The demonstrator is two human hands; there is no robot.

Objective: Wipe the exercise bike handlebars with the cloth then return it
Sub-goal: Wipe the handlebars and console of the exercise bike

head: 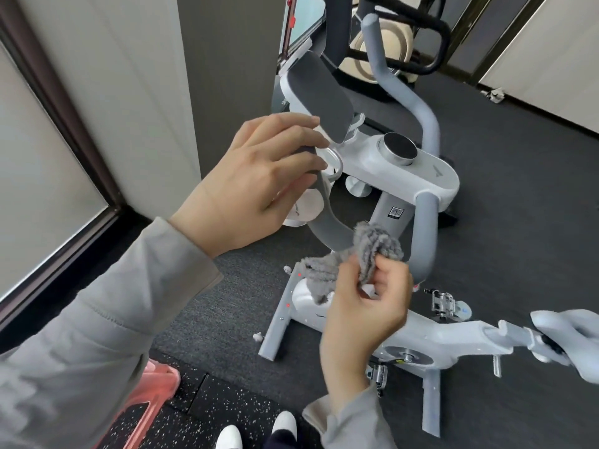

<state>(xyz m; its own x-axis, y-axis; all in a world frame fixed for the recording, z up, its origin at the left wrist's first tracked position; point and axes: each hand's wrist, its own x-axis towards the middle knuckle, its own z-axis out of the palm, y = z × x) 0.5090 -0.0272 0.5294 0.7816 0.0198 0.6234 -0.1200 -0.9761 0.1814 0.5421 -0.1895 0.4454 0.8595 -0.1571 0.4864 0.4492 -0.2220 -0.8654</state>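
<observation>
The exercise bike fills the middle and right of the view, a white frame on dark flooring, with its console housing near the centre and the saddle end running off toward 3 o'clock. Its handlebars form a grey padded loop: one grip curves from under the left hand down toward 5 o'clock, a second grip stands nearly upright at the right of the cloth, and a taller bar rises toward 12 o'clock behind the console.

The left hand sits at about 10 o'clock from the frame's centre, fingers closed over the upper stretch of the near grip, seemingly to steady it. The right hand lies at about 5 o'clock from the left one, the two clearly apart, pinching a bunched grey cloth between thumb and fingers.

The cloth is held up just below the lower bend of the near grip, between that bend and the upright grip; whether it touches either I cannot tell. The near grip's long axis runs from 11 o'clock down to 5 o'clock, ending right above the cloth, so the right hand is much the nearer for wiping. The wipe would likely travel up that curve toward the left hand, which would then have to let go. Where the cloth belongs is not in view.
</observation>
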